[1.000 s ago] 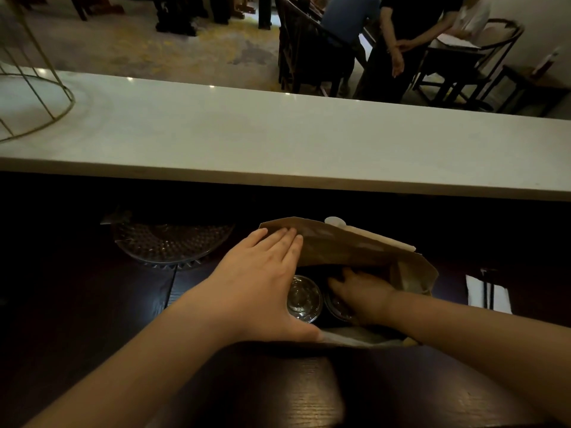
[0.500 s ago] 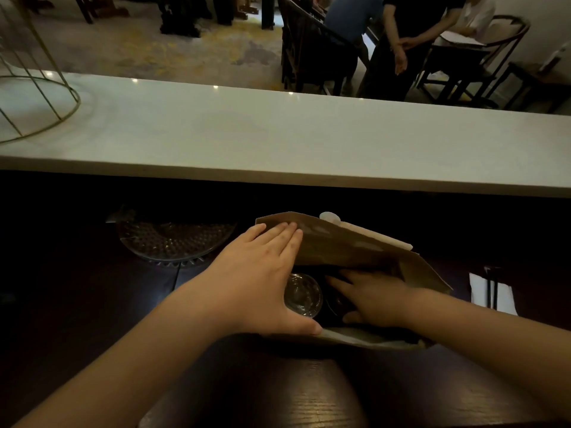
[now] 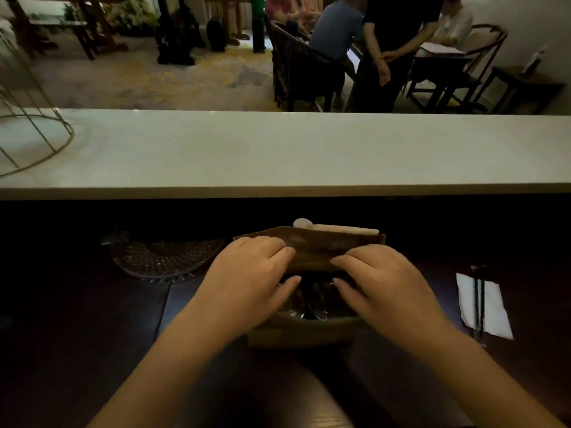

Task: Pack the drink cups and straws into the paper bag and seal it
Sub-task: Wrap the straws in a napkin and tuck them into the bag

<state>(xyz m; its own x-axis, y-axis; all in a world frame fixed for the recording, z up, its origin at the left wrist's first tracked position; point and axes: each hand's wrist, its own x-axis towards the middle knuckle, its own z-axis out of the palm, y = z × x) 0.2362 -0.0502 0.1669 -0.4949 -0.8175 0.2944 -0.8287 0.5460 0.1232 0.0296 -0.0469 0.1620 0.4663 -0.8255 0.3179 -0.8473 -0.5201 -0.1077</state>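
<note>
A brown paper bag point(image 3: 312, 248) stands on the dark wooden table right in front of me, its mouth still parted. Two clear-lidded drink cups point(image 3: 312, 299) show side by side in the gap. A wrapped straw point(image 3: 343, 229) pokes out along the bag's far rim. My left hand point(image 3: 250, 273) pinches the far flap at its left end, thumb under and fingers on top. My right hand point(image 3: 380, 276) pinches the same flap at its right end. The flap leans toward me over the cups.
A patterned glass plate point(image 3: 163, 257) lies to the left of the bag. A white napkin with dark chopsticks point(image 3: 482, 304) lies to the right. A raised white counter point(image 3: 293, 152) runs across behind, with a gold wire stand point(image 3: 34, 137) at its left. People sit beyond.
My right hand came out of the bag and took its far flap. My left hand shifted from lying flat on the bag's left side to pinching the flap. The flap has folded toward me.
</note>
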